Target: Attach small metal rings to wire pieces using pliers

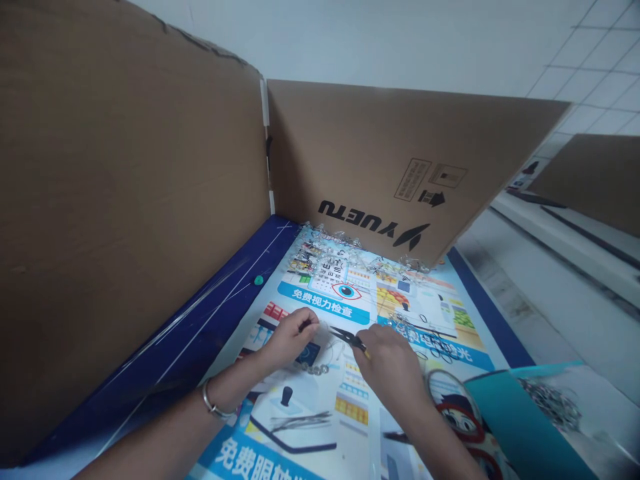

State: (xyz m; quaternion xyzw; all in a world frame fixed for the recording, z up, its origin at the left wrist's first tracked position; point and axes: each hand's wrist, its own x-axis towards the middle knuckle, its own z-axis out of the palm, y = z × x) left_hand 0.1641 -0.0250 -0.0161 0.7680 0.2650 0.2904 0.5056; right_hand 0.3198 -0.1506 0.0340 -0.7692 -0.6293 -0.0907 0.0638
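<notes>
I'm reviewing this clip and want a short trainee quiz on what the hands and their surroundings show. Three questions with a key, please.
1. Which hand is holding the pliers?
2. True or false: the silver-coloured bangle is worn on the right wrist.
3. Fill in the blank: the large word printed upside down on the far cardboard panel reads ____.

Key
1. The right hand.
2. False; the bangle is on the wrist of the left hand.
3. YUETU.
</notes>
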